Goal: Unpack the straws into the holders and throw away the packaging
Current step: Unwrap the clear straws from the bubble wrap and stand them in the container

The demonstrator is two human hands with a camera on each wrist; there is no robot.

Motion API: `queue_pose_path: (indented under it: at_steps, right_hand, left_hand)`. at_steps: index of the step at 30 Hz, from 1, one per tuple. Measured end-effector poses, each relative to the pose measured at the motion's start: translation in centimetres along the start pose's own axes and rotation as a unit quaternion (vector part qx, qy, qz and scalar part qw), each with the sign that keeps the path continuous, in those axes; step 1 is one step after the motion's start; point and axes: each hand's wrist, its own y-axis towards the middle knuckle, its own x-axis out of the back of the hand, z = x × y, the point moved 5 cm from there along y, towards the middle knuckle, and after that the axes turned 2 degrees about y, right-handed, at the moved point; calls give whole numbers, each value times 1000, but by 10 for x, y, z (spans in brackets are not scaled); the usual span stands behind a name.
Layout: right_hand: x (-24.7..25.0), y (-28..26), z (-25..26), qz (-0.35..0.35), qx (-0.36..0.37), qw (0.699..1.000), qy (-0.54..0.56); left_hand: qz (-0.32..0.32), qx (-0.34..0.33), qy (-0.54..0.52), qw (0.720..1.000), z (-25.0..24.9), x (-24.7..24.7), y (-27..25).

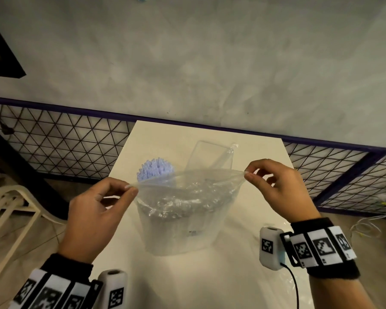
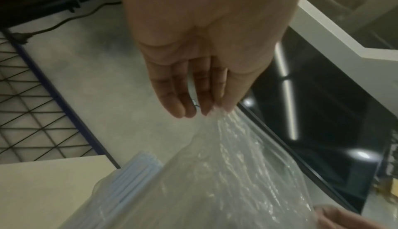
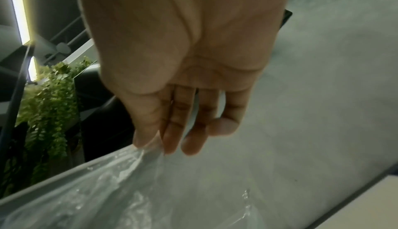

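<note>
A clear plastic bag [image 1: 183, 210] hangs stretched over the white table [image 1: 210, 275]. My left hand [image 1: 129, 189] pinches its left top corner between thumb and forefinger. My right hand [image 1: 249, 175] pinches the right top corner the same way. Behind the bag stands a bundle of pale blue straws [image 1: 154, 169], upright in a holder that the bag mostly hides. An empty clear holder [image 1: 210, 156] stands to the right of them. In the left wrist view the bag [image 2: 226, 173] runs down from my fingertips [image 2: 206, 110], with the straws [image 2: 137, 169] beside it. The right wrist view shows the bag [image 3: 112, 190] at my fingertips [image 3: 150, 144].
A black wire-mesh railing [image 1: 76, 148] with a purple top bar runs behind the table. A pale chair frame [image 1: 11, 204] stands at the lower left. White cables [image 1: 374, 219] lie on the floor at the right. More clear plastic film [image 1: 283, 284] lies on the table's near right side.
</note>
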Motion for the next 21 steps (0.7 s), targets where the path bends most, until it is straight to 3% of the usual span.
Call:
queue_pose_path:
  at_steps: [3, 6, 10, 14, 18, 21]
  right_hand:
    - [-7, -2, 4, 26, -72, 994, 74]
    - [-15, -1, 15, 30, -75, 992, 94]
    - [-17, -3, 23, 71, -60, 993, 71]
    - [-24, -11, 36, 147, 37, 988, 6]
    - [-50, -27, 35, 242, 66, 962, -111]
    - [-49, -32, 43, 232, 90, 964, -95]
  left_hand:
    - [18, -13, -3, 1000, -18, -11, -5]
    - [39, -40, 20, 998, -35, -24, -4]
    - [145, -99, 148, 973, -42, -38, -6]
    - [233, 10, 271, 934, -29, -41, -8]
    - [291, 52, 228, 928, -31, -49, -11]
    - [305, 88, 161, 935, -28, -51, -14]
